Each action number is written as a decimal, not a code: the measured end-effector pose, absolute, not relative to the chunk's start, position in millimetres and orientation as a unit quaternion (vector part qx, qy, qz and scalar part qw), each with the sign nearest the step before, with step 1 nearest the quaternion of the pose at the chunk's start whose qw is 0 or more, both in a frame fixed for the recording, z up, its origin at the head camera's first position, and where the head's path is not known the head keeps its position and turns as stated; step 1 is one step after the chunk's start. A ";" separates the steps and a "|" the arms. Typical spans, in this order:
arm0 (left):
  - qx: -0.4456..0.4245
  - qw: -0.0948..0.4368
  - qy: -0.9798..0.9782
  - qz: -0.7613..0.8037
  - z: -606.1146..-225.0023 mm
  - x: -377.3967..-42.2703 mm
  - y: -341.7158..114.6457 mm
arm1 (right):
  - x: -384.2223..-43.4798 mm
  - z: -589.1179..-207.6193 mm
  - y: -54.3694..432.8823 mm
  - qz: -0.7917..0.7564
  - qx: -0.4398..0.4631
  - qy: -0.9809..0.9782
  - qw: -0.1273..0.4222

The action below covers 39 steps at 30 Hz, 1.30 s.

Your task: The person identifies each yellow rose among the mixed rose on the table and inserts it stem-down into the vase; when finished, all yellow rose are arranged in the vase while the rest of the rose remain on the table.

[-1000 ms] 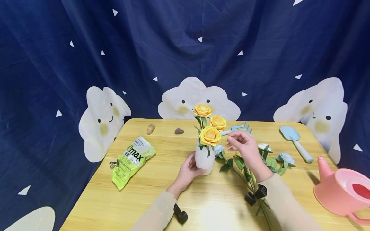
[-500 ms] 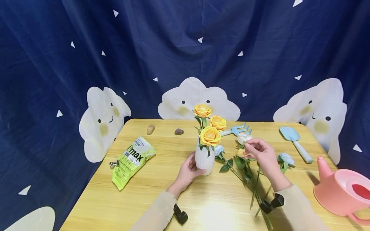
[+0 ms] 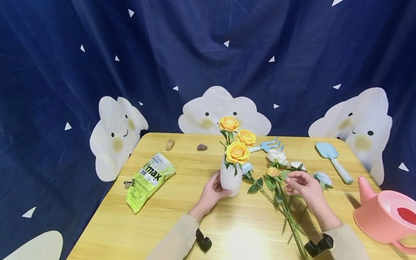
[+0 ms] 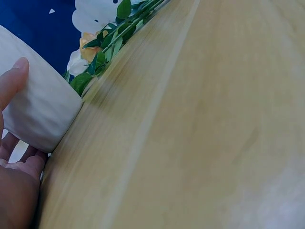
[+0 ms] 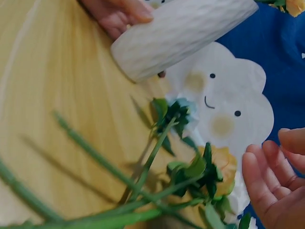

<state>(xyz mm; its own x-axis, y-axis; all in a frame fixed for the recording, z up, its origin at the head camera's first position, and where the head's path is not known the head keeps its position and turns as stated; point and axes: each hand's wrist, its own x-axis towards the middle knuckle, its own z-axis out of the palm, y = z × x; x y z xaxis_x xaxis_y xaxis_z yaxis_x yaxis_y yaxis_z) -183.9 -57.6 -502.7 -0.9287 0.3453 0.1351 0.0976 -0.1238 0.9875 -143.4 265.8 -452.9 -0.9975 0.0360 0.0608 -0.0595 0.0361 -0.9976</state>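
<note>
My left hand (image 3: 212, 193) holds a white textured vase (image 3: 231, 180) low on its side, fingers behind and thumb in front. In the left wrist view the thumb lies along the vase wall (image 4: 47, 102). Three yellow-orange roses (image 3: 237, 152) stand in the vase. My right hand (image 3: 305, 187) hovers over a bunch of artificial flowers lying on the table, its fingers loosely bent. Nothing shows between those fingers (image 5: 267, 176) in the right wrist view. The bunch has white roses (image 3: 277, 156), a smaller orange rose (image 3: 272, 172), pale blue roses (image 3: 323, 177) and long green stems (image 3: 294, 229).
A blue hand rake (image 3: 268, 146) lies behind the flowers, and a blue trowel (image 3: 333, 160) at back right. On the right stands a pink watering can (image 3: 383, 216). At left are a clipped green bag (image 3: 147, 184) and two stones (image 3: 170, 144) on the wooden table (image 3: 143, 231).
My right hand has moved from beside the vase's roses rightward and nearer to me, uncovering a white rose and the orange rose. The left hand and vase keep their place.
</note>
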 end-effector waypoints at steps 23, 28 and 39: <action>0.179 0.081 0.659 0.726 -498.8 -183.6 -57.2 | -139.7 -460.2 268.0 0.604 -0.062 -0.785 -0.123; 0.180 0.084 0.662 0.723 -499.8 -183.5 -57.3 | -140.0 -461.8 269.2 0.595 -0.058 -0.788 -0.145; 0.173 0.085 0.664 0.723 -502.2 -184.8 -58.3 | -150.8 -459.0 265.7 0.560 -0.041 -0.809 -0.173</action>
